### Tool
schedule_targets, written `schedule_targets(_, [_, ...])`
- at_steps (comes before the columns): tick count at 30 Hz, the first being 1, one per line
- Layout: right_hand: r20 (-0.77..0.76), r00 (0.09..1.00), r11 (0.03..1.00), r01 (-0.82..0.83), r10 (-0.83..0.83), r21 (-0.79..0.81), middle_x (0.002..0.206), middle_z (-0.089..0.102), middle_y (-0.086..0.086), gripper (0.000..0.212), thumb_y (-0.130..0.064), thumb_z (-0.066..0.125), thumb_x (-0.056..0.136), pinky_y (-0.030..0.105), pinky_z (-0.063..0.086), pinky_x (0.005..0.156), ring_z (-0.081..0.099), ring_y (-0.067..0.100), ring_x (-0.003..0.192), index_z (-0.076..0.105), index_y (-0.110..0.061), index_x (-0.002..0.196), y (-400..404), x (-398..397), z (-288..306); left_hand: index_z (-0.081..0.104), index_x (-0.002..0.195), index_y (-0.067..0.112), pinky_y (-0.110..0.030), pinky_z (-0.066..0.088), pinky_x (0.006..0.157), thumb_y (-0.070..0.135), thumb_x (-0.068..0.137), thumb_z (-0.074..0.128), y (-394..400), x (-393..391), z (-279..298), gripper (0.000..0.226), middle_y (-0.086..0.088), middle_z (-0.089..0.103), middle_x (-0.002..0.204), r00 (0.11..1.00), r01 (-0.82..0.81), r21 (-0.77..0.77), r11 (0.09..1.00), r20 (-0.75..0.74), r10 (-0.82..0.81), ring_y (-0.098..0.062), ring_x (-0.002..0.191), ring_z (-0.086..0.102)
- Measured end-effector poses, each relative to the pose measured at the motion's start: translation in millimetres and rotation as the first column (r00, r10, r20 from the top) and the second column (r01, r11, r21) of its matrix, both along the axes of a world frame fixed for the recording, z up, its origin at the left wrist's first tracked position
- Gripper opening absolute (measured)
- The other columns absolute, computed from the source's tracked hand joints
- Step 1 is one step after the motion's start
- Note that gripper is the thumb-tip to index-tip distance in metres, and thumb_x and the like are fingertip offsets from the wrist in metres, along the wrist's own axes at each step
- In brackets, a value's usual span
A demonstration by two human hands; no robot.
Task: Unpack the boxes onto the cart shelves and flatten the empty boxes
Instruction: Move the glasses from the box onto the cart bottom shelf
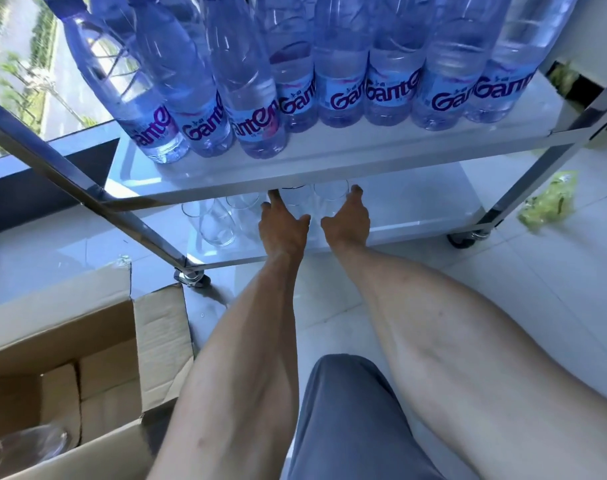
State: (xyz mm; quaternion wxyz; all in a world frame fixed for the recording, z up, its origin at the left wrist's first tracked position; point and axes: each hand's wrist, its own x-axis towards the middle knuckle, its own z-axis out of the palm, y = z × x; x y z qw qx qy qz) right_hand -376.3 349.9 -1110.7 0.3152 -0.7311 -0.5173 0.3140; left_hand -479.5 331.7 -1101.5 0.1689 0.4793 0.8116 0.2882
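Your left hand (284, 227) and right hand (347, 216) each wrap a glass (297, 199) on the lower shelf (416, 209), frame center. Careful, they're packed tight with the other glasses (219, 223), so one nudge could topple them.

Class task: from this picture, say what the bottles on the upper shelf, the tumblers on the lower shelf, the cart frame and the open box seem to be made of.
Water bottles: likely thin clear plastic, blue-tinted, with ribbed walls and printed labels.
Tumblers: probably clear glass, with thick bases.
Cart frame: polished metal, mirror-like reflections.
Open box: brown corrugated cardboard, matte, with creased flaps.
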Motion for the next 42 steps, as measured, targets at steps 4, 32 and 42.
schedule_targets(4, [0.011,1.0,0.999,0.017,-0.017,-0.036,0.129,0.053,0.012,0.075,-0.003,0.072,0.076,0.036,0.048,0.086,0.056,0.031,0.117,0.034,-0.016,0.139,0.4,-5.8,-3.9,0.038,0.136,0.006,-0.037,0.048,0.092,0.023,0.083,0.076,-1.2,5.4,-1.6,0.067,-0.016,0.061,0.122,0.995,-0.092,-0.058,0.994,0.03,0.094,-0.034,0.111,0.061])
schedule_targets(32, [0.162,0.986,0.999,-0.035,0.037,-0.014,0.132,0.056,0.011,0.066,-0.015,0.073,0.081,0.036,0.044,0.092,0.055,0.03,0.119,0.04,-0.009,0.138,8.0,-10.5,-20.6,0.071,0.089,0.004,-0.03,0.046,0.072,0.019,0.088,0.06,0.7,-19.0,-47.2,0.019,-0.017,0.07,0.092,0.892,-0.325,-0.306,0.895,0.216,0.398,-0.036,0.09,0.068])
schedule_targets(42, [0.161,0.986,0.998,-0.05,0.044,0.036,0.122,0.059,0.01,0.059,-0.028,0.072,0.075,0.035,0.045,0.083,0.057,0.031,0.11,0.047,-0.008,0.125,-29.6,-42.8,-21.2,0.015,0.151,0.003,-0.039,0.043,0.094,0.026,0.072,0.079,-27.1,-86.2,-33.9,0.104,-0.018,0.04,0.14,0.73,-0.597,-0.37,0.712,0.119,0.673,-0.032,0.126,0.047])
